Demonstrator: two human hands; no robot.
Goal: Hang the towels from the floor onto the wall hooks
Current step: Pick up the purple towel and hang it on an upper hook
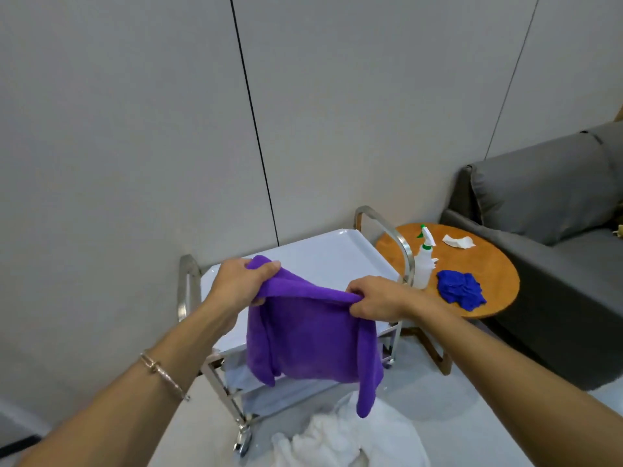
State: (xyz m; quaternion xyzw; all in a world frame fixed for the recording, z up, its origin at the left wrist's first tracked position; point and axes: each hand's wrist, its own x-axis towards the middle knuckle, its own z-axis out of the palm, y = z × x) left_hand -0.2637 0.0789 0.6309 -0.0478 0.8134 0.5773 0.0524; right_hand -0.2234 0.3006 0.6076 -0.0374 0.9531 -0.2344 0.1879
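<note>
As it hangs, handling: soft purple fleecy towel [310, 338], light, limp.
left hand [239, 284]: fingers clenched on its top edge.
right hand [377, 298]: fingers pinch top edge.
Best grip: corners.

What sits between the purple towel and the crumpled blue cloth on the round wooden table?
Head view: the cart's curved steel handle and a white plastic spray bottle.
</note>
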